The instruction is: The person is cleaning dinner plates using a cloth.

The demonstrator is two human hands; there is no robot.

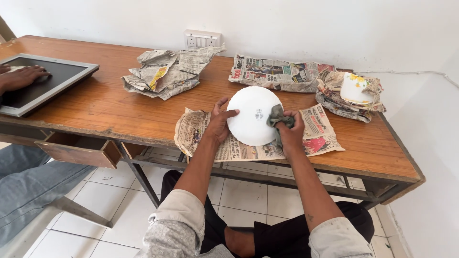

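A round white plate [251, 114] is held tilted, underside towards me, above a spread newspaper sheet [320, 136] on the wooden table [110, 102]. My left hand [220, 122] grips the plate's left rim with the thumb on its back. My right hand [290, 131] presses a grey-green cloth [277, 114] against the plate's right edge.
A crumpled newspaper pile [165, 71] lies at the back centre, another flat sheet [275, 71] behind the plate. A white floral dish [355, 88] sits on folded papers at the right. Another person's hand [21, 77] rests on a grey-framed screen [45, 83] at left. An open drawer [81, 149] juts out.
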